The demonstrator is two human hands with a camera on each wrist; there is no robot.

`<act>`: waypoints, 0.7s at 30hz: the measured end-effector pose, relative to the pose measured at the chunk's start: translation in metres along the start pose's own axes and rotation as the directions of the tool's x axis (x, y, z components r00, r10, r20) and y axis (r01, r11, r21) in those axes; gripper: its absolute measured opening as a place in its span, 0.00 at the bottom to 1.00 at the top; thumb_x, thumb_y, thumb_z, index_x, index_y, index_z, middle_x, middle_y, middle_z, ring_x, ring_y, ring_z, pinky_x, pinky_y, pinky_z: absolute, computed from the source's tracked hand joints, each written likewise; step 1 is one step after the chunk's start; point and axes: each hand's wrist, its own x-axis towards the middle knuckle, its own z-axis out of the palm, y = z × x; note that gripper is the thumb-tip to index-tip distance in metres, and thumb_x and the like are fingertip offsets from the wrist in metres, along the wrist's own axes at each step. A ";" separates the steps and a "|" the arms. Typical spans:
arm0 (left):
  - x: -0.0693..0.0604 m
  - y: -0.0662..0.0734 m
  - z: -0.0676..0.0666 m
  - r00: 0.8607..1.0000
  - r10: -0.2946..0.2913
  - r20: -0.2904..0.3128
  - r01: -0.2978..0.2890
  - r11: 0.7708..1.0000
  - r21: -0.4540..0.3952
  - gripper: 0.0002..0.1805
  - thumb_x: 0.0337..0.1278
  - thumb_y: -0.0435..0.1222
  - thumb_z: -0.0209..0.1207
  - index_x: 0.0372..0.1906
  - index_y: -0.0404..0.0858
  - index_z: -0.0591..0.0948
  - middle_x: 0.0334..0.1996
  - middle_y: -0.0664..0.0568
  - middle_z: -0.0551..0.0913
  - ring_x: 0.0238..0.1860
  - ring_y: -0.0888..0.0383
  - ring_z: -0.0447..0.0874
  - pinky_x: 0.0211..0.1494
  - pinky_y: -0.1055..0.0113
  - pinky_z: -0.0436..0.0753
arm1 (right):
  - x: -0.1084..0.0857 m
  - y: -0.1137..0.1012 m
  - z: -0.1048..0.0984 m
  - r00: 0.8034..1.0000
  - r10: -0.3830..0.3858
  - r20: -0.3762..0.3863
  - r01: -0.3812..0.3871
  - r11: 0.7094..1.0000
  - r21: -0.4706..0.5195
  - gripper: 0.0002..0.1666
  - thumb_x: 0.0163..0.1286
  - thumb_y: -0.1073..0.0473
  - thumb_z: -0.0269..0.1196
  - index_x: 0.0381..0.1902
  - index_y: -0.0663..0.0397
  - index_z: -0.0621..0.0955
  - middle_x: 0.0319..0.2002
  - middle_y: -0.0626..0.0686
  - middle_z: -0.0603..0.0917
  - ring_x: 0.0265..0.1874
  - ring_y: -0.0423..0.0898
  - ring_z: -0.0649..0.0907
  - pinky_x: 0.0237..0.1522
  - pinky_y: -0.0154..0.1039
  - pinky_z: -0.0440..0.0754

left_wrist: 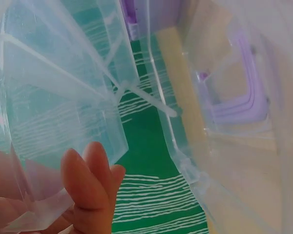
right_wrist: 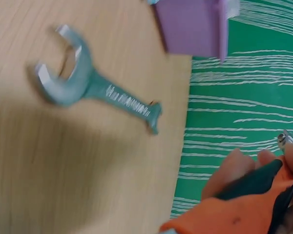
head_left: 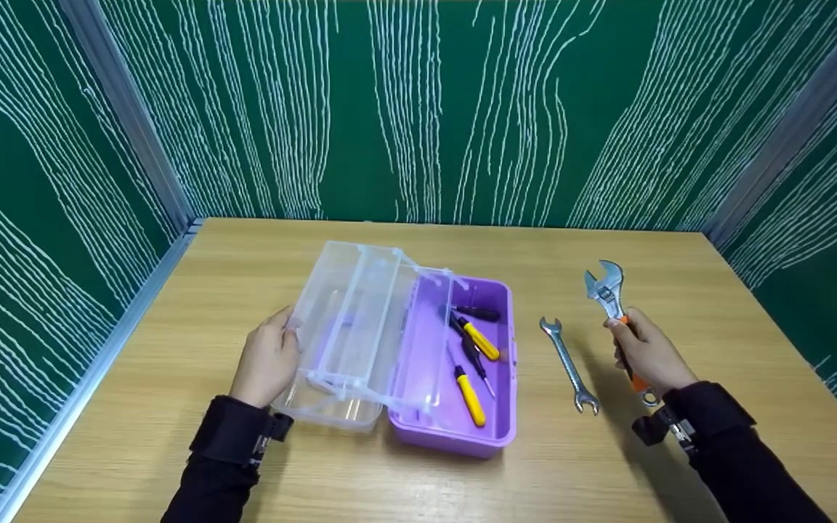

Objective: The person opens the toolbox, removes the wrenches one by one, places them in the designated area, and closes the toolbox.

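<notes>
On the left, my left hand (head_left: pixel 269 359) pinches the edge of a clear plastic tray (head_left: pixel 335 309) hinged to a purple toolbox (head_left: pixel 455 442); close up, the fingers (left_wrist: pixel 88 190) curl against the tray's corner. The tray is folded out over the box's left side. Several screwdrivers lie inside, including two with yellow handles (head_left: pixel 471 403) and others with black handles. My right hand (head_left: pixel 654 356) grips an adjustable wrench (head_left: pixel 611 294) by its orange and black handle (right_wrist: pixel 224 214), held above the table with its jaw pointing away from me. A silver open-end wrench (head_left: pixel 567 363) lies between box and right hand.
The box and loose wrench stand on a light wooden table (head_left: pixel 462 487). Green panels with white wavy lines (head_left: pixel 353 109) enclose the back and sides, with grey metal posts (head_left: pixel 774 138) at the corners. A clear lid (head_left: pixel 357 415) spreads under the tray at left.
</notes>
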 end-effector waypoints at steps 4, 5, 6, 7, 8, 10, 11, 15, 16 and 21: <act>0.000 0.000 0.000 1.000 0.011 -0.012 -0.011 1.000 0.000 0.24 0.67 0.26 0.42 0.66 0.20 0.67 0.54 0.31 0.80 0.39 0.48 0.80 0.53 0.52 0.78 | 0.002 0.007 -0.003 1.000 0.001 -0.021 -0.003 0.996 -0.085 0.16 0.81 0.51 0.43 0.42 0.61 0.64 0.26 0.48 0.65 0.20 0.38 0.70 0.22 0.33 0.74; 0.000 0.000 0.001 1.000 0.011 -0.011 -0.011 1.000 -0.001 0.24 0.67 0.26 0.42 0.66 0.20 0.67 0.54 0.31 0.81 0.39 0.48 0.81 0.53 0.52 0.79 | 0.003 0.009 -0.004 1.000 0.004 -0.024 -0.007 0.993 -0.117 0.17 0.81 0.51 0.43 0.41 0.61 0.64 0.26 0.48 0.65 0.20 0.38 0.69 0.21 0.33 0.73; 0.000 0.000 0.001 1.000 0.010 -0.011 -0.010 1.000 -0.002 0.24 0.67 0.25 0.42 0.66 0.20 0.67 0.53 0.32 0.81 0.40 0.47 0.81 0.53 0.51 0.79 | 0.004 0.011 -0.006 1.000 0.010 -0.026 -0.013 0.990 -0.143 0.17 0.81 0.51 0.42 0.41 0.61 0.64 0.26 0.48 0.65 0.20 0.39 0.69 0.21 0.33 0.72; 0.000 0.000 0.001 1.000 0.007 -0.010 -0.007 1.000 -0.004 0.24 0.67 0.25 0.42 0.66 0.20 0.67 0.53 0.32 0.81 0.39 0.48 0.81 0.52 0.52 0.79 | 0.004 0.014 -0.007 1.000 0.016 -0.026 -0.020 0.986 -0.168 0.17 0.81 0.51 0.42 0.42 0.62 0.64 0.25 0.48 0.65 0.20 0.39 0.69 0.21 0.33 0.71; 0.000 -0.001 0.001 1.000 0.005 -0.009 -0.005 1.000 -0.005 0.24 0.67 0.25 0.42 0.66 0.20 0.67 0.52 0.33 0.81 0.38 0.48 0.81 0.52 0.52 0.79 | 0.005 0.016 -0.008 0.999 0.025 -0.023 -0.029 0.982 -0.187 0.18 0.81 0.51 0.42 0.43 0.62 0.64 0.25 0.47 0.65 0.19 0.39 0.68 0.20 0.33 0.70; 0.000 -0.001 0.002 1.000 -0.002 -0.007 0.002 1.000 -0.006 0.24 0.67 0.25 0.42 0.66 0.21 0.66 0.52 0.34 0.82 0.36 0.50 0.82 0.49 0.54 0.80 | 0.007 0.021 -0.010 0.999 0.041 -0.010 -0.042 0.975 -0.217 0.18 0.81 0.52 0.41 0.46 0.64 0.64 0.25 0.48 0.65 0.19 0.39 0.68 0.21 0.33 0.69; 0.000 -0.001 0.002 1.000 -0.004 -0.007 0.004 1.000 -0.006 0.24 0.67 0.25 0.42 0.66 0.21 0.66 0.51 0.34 0.82 0.36 0.51 0.82 0.48 0.54 0.80 | 0.007 0.023 -0.011 0.999 0.052 0.001 -0.051 0.974 -0.220 0.18 0.81 0.52 0.41 0.48 0.65 0.64 0.25 0.48 0.65 0.20 0.39 0.68 0.21 0.33 0.69; 0.000 -0.001 0.002 1.000 -0.012 -0.007 0.012 1.000 -0.009 0.24 0.67 0.25 0.42 0.66 0.21 0.66 0.51 0.35 0.82 0.33 0.53 0.80 0.44 0.57 0.80 | 0.009 0.032 -0.012 0.997 0.080 0.020 -0.071 0.960 -0.271 0.18 0.81 0.54 0.42 0.53 0.67 0.65 0.28 0.49 0.65 0.23 0.42 0.68 0.23 0.34 0.67; 0.000 -0.001 0.002 1.000 -0.012 -0.006 0.012 1.000 -0.008 0.24 0.67 0.25 0.42 0.67 0.21 0.66 0.52 0.35 0.82 0.33 0.53 0.80 0.45 0.57 0.80 | 0.010 0.034 -0.012 0.996 0.086 0.020 -0.076 0.956 -0.282 0.19 0.81 0.54 0.42 0.54 0.67 0.65 0.28 0.50 0.66 0.24 0.42 0.68 0.24 0.34 0.67; 0.000 0.000 0.003 1.000 -0.011 -0.011 0.011 1.000 -0.014 0.24 0.67 0.25 0.42 0.66 0.20 0.66 0.52 0.34 0.81 0.35 0.51 0.81 0.47 0.54 0.81 | 0.012 0.043 -0.012 0.995 0.102 0.006 -0.095 0.941 -0.326 0.21 0.80 0.57 0.43 0.59 0.71 0.64 0.29 0.51 0.67 0.26 0.43 0.70 0.25 0.34 0.69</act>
